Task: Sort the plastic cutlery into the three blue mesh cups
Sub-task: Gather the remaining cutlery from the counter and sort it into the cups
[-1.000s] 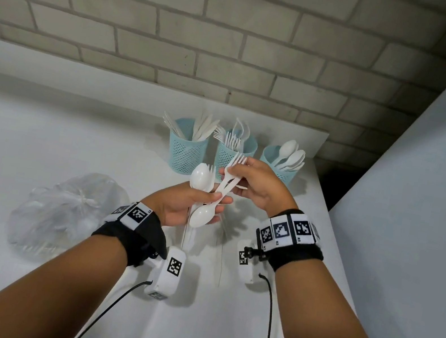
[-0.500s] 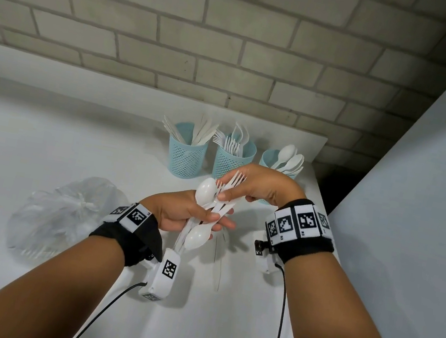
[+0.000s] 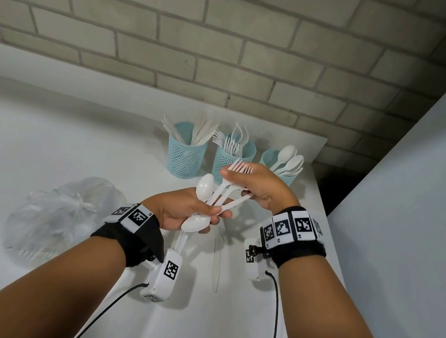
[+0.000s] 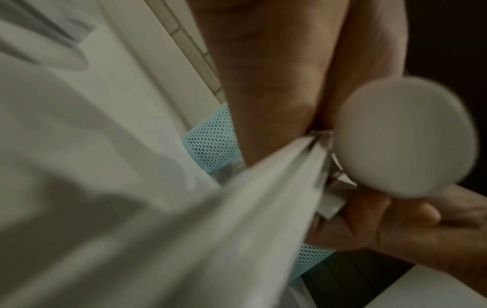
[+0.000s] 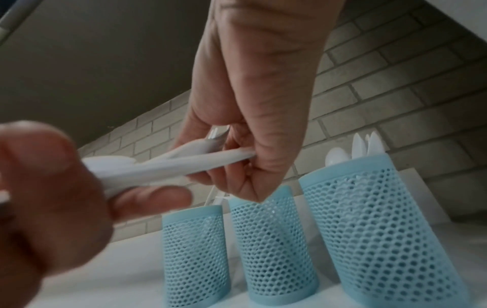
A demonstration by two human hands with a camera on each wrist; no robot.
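Three blue mesh cups (image 3: 187,154) stand in a row near the far right corner of the white tabletop (image 3: 41,143): knives in the left one, forks in the middle, spoons in the right. In the head view the right hand (image 3: 257,188) has its fingers curled round a small bunch of white plastic forks (image 3: 241,167), tines fanned upward just in front of the middle cup. The forks' handle ends run down into the left hand (image 3: 183,211), which grips them together with two spoons (image 3: 204,189), one bowl up and one bowl down. A knotted clear bag (image 3: 58,217) of more cutlery lies toward the left, and a loose knife (image 3: 218,260) lies flat on the tabletop below the hands.

From the left wrist the picture is blurred; a round spoon bowl (image 4: 403,139) and pale handles fill it, with fingers closed round them.

From the right wrist the fingers (image 5: 245,166) pinch the thin, glossy white fork handles while the left thumb (image 5: 150,200) clamps the far ends; the cups (image 5: 274,246) stand directly beyond.

To do this well, I judge the left hand should loosen only on the forks while keeping the spoons pinned, so the right draws them straight out and drops them handles first into the middle cup. They look light, slick and springy, so a firm pinch matters.
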